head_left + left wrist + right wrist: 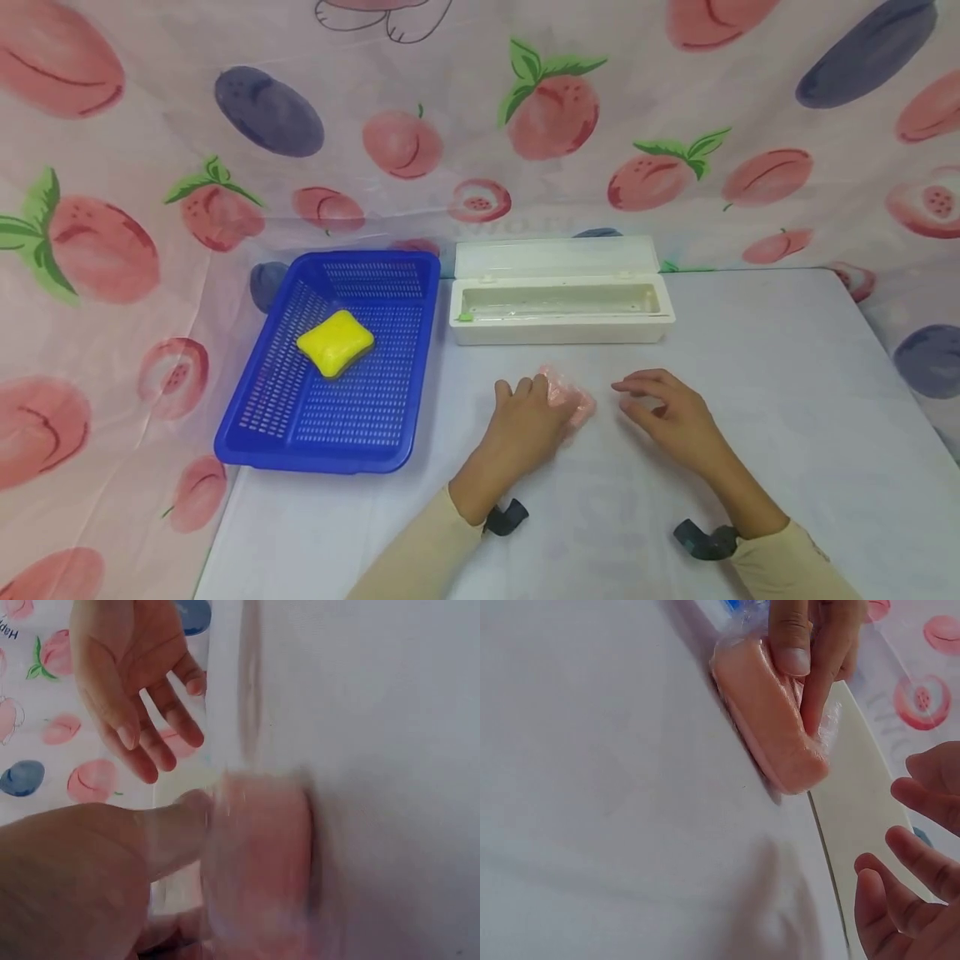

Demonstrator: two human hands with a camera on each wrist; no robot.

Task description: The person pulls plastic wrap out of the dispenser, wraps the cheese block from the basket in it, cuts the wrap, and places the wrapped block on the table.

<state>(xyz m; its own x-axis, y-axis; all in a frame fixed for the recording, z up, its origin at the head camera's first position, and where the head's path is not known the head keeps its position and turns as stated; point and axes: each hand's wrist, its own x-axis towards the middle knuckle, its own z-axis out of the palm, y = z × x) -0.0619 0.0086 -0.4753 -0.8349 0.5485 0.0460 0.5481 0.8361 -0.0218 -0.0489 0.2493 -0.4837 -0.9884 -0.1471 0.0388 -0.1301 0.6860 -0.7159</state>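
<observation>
A pink bar [579, 407], wrapped in clear, wrinkled plastic film, sits close on the white table in front of the long box. My left hand [528, 429] grips it; in the right wrist view, thumb and fingers hold opposite sides of the bar [761, 712]. To the right, apart from the bar, my right hand [678, 429] hovers over the table with relaxed, spread fingers and nothing in them. The left wrist view shows that hand's palm [139, 667] facing the bar, which is blurred there.
On the left stands a blue plastic basket [352, 460] with a yellow pillow-shaped bar [335, 343] inside. Behind the hands, a long white box [562, 333] has its lid [555, 258] raised and a small green piece [466, 317] at its left end. A fruit-print cloth [450, 75] hangs behind.
</observation>
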